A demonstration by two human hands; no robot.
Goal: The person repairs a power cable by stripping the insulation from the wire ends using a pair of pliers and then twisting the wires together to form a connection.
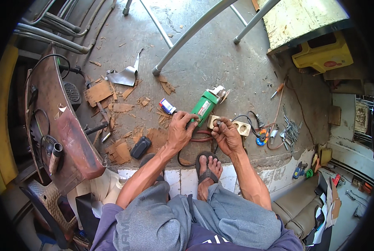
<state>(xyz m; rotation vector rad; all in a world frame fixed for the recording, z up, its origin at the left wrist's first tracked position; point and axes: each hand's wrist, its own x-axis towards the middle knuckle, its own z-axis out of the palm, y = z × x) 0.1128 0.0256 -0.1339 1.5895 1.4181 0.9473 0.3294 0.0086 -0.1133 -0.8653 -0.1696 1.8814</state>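
Observation:
A green angle grinder with a metal head and disc lies slantwise on the concrete floor. The fingers of my left hand are curled against its rear end, their tips partly hidden. Just to the right, my right hand pinches a small dark round piece between thumb and fingers. Behind that hand lies a cream multi-socket power strip. A small blue, white and red box lies beyond my left hand. Near my left forearm sits a black oblong object.
Torn brown cardboard and a bent metal sheet litter the left floor. Grey metal legs stand ahead. At right are a screwdriver, a blue-orange disc, a heap of nails and a yellow machine.

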